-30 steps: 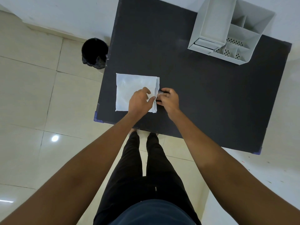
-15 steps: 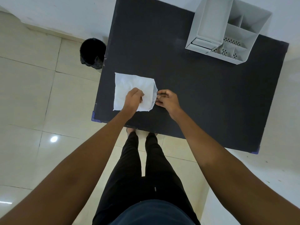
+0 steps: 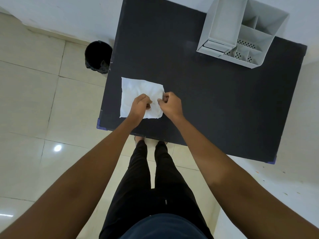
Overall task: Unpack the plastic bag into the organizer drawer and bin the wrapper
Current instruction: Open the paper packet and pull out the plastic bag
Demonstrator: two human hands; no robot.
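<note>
A crumpled white plastic bag (image 3: 136, 88) lies flat near the front left corner of the black table (image 3: 207, 104). My left hand (image 3: 140, 106) rests on the bag's near right part, fingers curled and pinching the plastic. My right hand (image 3: 170, 105) pinches the bag's right edge, close beside the left hand. The bag's contents are hidden. A grey organizer (image 3: 241, 30) with several compartments and a small drawer (image 3: 215, 46) at its front left stands at the table's far right.
A black bin (image 3: 98, 56) with a dark liner stands on the tiled floor just beyond the table's left edge. My legs are below the table's near edge. A white wall runs behind the table.
My left hand slid left over the bag and then curled into a pinch. My right hand moved from beside the bag's right edge onto that edge. The bag looks more crumpled.
</note>
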